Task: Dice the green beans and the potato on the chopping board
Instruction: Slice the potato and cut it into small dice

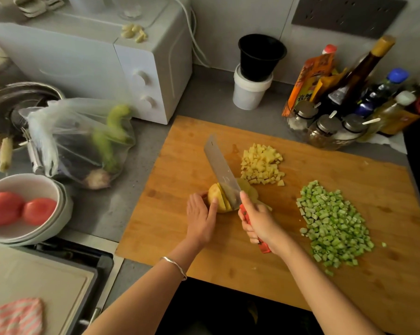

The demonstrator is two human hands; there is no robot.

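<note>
While the potato [216, 198] lies partly sliced near the middle of the chopping board [300, 274], the left hand [200, 213] steadies it from the left, its grip curled around the uncut end. The knife [219, 170], a broad cleaver, stands in the potato with its blade pointing away from the person. The right hand [257, 221] holds the red handle, its grip wrapped tight around it and the forefinger stretched up along the blade's back. A few cut slices [248, 189] lie flat just to the right of the blade.

Beyond these slices sits a heap of potato cubes [262, 164]. Further right, apart from it, spreads a larger heap of diced green beans [334, 223], with a few stray pieces beside it. A thin bracelet [175, 265] circles the left wrist.

The board rests on a grey bench [102, 209]. To its left lies a clear plastic bag [83, 141] holding green and purple vegetables, and nearer the person stands a white bowl [59, 189] with two tomatoes [3, 207]. Behind the bag stands a white microwave [95, 61] with peeled garlic cloves [134, 32] on top. Behind the board a black pot [261, 56] sits in a white tub [250, 93], and to the right crowd sauce bottles [363, 76] and spice jars [325, 129].
</note>
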